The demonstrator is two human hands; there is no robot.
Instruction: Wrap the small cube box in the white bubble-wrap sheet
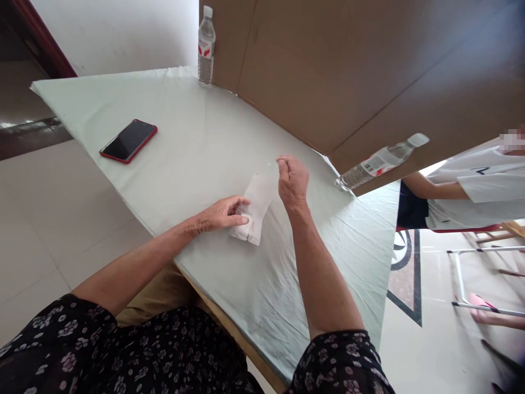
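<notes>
A thin white piece that looks like tissue or soft paper [259,200] lies on the table in front of me, its lower end folded and crumpled. My left hand [223,213] is at its lower left part, thumb on top and fingers curled about the edge. To the upper right, my right hand [293,178] is raised slightly, with fingers closed in a pinch near the sheet's far end. Whatever sits between those fingertips is too small or faint to make out.
A phone in a red case [129,141] lies on the pale tablecloth [176,109] at left. A large cardboard panel [311,71] stands behind, with one water bottle [206,49] at its left and another bottle [381,162] at right. A person in a white shirt [488,186] sits beyond.
</notes>
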